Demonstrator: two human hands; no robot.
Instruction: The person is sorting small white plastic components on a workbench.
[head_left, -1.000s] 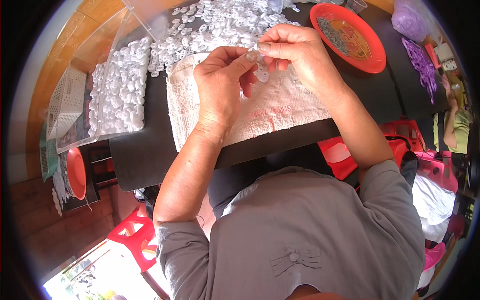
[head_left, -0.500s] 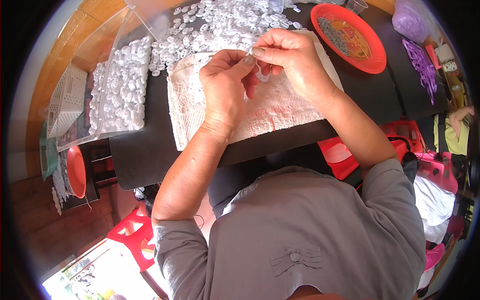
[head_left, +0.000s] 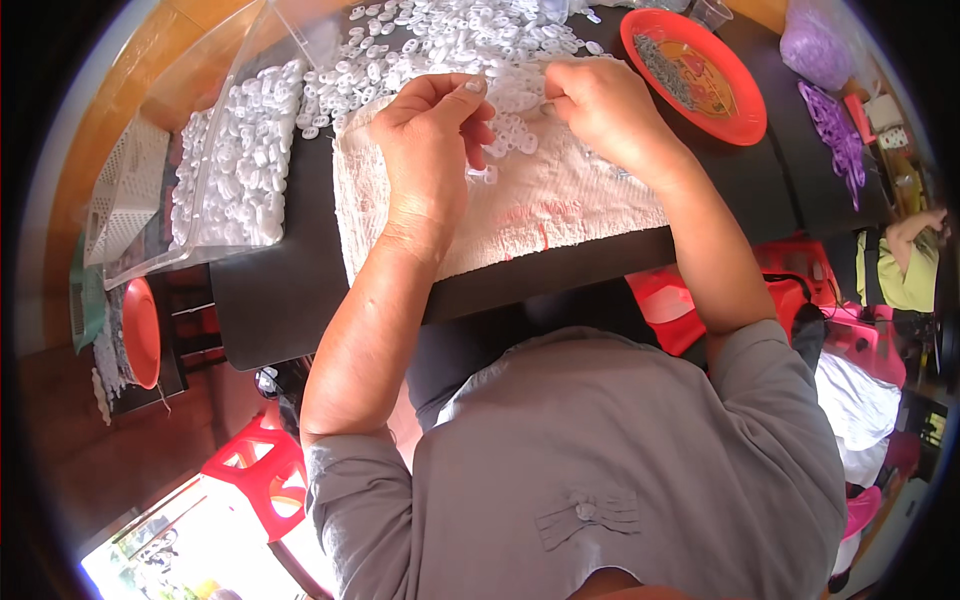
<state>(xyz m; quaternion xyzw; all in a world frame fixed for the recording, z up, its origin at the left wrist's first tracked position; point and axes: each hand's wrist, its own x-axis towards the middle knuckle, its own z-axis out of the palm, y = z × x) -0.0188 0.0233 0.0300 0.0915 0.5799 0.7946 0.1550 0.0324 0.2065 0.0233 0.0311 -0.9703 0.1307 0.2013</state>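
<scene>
My left hand (head_left: 432, 135) is raised over the left part of a cream cloth (head_left: 560, 218), thumb and forefinger pressed together. Whatever lies between those fingertips is too small to make out. To its right, apart from it, my right hand (head_left: 612, 112) is closed in a pinch, its fingertips turned toward the white pieces, and any content is hidden. Between the hands several small white oval plastic pieces (head_left: 512, 138) with holes lie on the cloth. One white piece (head_left: 488, 175) rests just below the left fingers. A large heap of like pieces (head_left: 440, 50) spreads behind the cloth.
A clear bin (head_left: 232, 165) of white pieces stands at left, beside a white perforated basket (head_left: 128, 195). At back right are a red plate (head_left: 735, 115) with small grey parts (head_left: 662, 72), a purple bag (head_left: 818, 50) and purple strands (head_left: 835, 130). Another person's arm (head_left: 908, 240) shows far right.
My hands were together at a white piece; now they have parted, left hand shifting left and right hand moving slightly right. The white pieces between them have come into view.
</scene>
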